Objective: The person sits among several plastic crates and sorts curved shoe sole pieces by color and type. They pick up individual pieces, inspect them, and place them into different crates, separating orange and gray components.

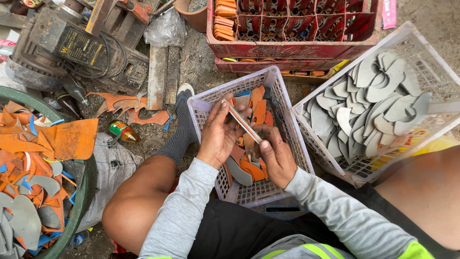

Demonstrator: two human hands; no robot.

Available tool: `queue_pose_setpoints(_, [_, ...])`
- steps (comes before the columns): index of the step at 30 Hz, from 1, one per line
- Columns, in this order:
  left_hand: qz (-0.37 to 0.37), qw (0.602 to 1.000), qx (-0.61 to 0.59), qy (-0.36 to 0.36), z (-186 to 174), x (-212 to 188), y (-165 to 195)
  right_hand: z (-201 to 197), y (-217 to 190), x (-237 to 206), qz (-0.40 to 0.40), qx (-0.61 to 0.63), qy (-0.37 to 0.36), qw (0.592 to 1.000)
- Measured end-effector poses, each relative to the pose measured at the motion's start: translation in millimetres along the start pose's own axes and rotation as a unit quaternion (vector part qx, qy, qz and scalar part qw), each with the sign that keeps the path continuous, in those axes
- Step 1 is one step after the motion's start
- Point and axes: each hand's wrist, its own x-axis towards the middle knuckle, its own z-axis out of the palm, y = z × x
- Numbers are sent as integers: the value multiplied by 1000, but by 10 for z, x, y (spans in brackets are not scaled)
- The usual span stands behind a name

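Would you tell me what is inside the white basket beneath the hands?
The white basket holds orange and grey cut pieces. The left hand and right hand cover the middle.

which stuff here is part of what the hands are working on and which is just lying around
In use:
left hand
right hand
thin striped orange-and-grey layered piece
white plastic basket of orange and grey cutouts

Lying about:
white basket of grey sole-shaped pieces
red plastic crate
small tin can
old electric motor

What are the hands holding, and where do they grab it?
Both hands hold a thin flat layered strip. The left hand pinches its upper end; the right hand grips its lower end, above the white basket.
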Motion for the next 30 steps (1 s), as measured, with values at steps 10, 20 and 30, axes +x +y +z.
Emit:
queue_pose_setpoints(10, [21, 997, 24, -76, -65, 28, -41, -284, -322, 144, -69, -48, -120, 989])
queue_pose_setpoints(20, [21, 979, 201, 8, 89, 84, 212, -804, -419, 714, -132, -272, 0, 953])
queue_pose_setpoints(30, [33, 942, 332, -27, -170, 183, 143, -1560, 151, 2194, -235, -622, 185, 724])
